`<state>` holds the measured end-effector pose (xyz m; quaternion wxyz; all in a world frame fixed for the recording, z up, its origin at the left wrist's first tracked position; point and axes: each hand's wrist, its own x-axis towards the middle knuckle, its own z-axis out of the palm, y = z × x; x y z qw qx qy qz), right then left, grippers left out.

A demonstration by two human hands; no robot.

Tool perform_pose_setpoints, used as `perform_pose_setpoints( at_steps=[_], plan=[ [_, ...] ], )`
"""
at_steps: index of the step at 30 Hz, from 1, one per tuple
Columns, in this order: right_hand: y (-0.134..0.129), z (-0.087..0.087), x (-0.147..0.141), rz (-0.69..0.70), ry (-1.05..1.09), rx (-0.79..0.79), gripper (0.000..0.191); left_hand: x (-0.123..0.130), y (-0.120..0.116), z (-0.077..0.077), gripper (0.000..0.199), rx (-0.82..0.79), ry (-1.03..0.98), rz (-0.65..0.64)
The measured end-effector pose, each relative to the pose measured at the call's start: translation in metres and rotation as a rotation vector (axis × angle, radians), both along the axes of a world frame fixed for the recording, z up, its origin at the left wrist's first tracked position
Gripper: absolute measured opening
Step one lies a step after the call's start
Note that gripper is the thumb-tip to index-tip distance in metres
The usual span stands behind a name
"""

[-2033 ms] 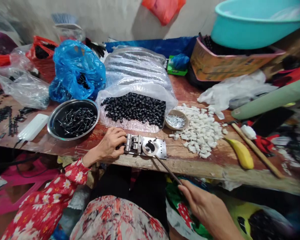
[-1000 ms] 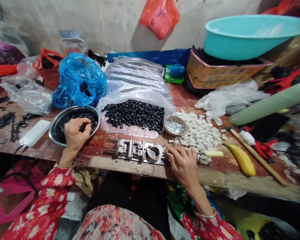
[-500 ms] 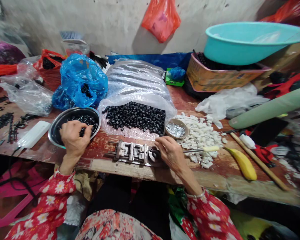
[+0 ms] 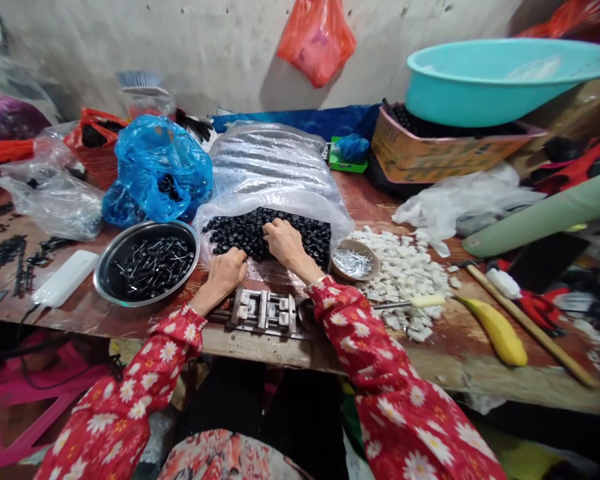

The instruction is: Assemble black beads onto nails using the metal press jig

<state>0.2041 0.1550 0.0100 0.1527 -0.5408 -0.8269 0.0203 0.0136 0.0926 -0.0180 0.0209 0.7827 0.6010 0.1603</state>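
My right hand (image 4: 285, 243) rests on the heap of black round beads (image 4: 300, 233), its fingers down among them. My left hand (image 4: 225, 275) lies at the heap's front edge on the clear plastic bag (image 4: 275, 203). Whether either hand holds a bead is hidden. Just below my hands sits a steel jig (image 4: 263, 313), partly covered by my right sleeve. To the left, a steel bowl (image 4: 111, 280) holds black pins. A small bowl of silver pins (image 4: 353, 262) stands right of the bag.
White cubes (image 4: 405, 280) lie heaped on the wooden table (image 4: 340, 200), with a cream-handled tool (image 4: 425, 301) on them. Further right are a banana (image 4: 500, 341) and a wooden stick (image 4: 530, 325). A blue plastic bag (image 4: 160, 170) stands at left, and a teal basin (image 4: 495, 83) sits on a cardboard box (image 4: 445, 155).
My left hand has moved from the steel bowl to the front of the beads. My right hand has left the jig and tool and gone onto the beads. The tool now lies on the cubes.
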Motion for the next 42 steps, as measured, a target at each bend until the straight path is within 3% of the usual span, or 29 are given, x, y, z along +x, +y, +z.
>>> perform_pose_setpoints(
  at_steps=[4, 9, 13, 16, 20, 24, 31, 42],
  plan=[
    [-0.013, -0.001, 0.010, -0.019, 0.051, 0.005, 0.014, -0.006, 0.000, -0.003, 0.015, 0.009, -0.060, -0.081],
    [-0.041, -0.004, 0.036, -0.001, 0.330, 0.027, 0.011, -0.015, -0.008, 0.002, 0.012, 0.049, -0.248, -0.142],
    [-0.076, -0.003, 0.056, 0.037, 0.537, -0.006, 0.010, -0.021, -0.035, 0.018, 0.010, 0.087, -0.539, -0.209],
    [-0.107, 0.002, 0.063, 0.039, 0.616, -0.088, 0.011, -0.022, -0.061, 0.027, 0.012, 0.084, -0.572, -0.326],
    [-0.149, 0.008, 0.062, 0.096, 0.588, -0.137, 0.006, -0.019, -0.086, 0.024, 0.017, 0.080, -0.492, -0.452],
    [-0.177, 0.003, 0.053, 0.147, 0.489, -0.102, 0.008, -0.018, -0.097, 0.015, 0.021, 0.106, -0.251, -0.513],
    [-0.186, -0.016, 0.043, 0.074, 0.354, -0.003, 0.011, -0.014, -0.100, 0.020, 0.019, 0.116, -0.010, -0.535],
    [-0.198, -0.020, 0.033, -0.006, 0.212, 0.074, 0.012, -0.016, -0.101, 0.018, 0.017, 0.145, -0.020, -0.621]
  ],
)
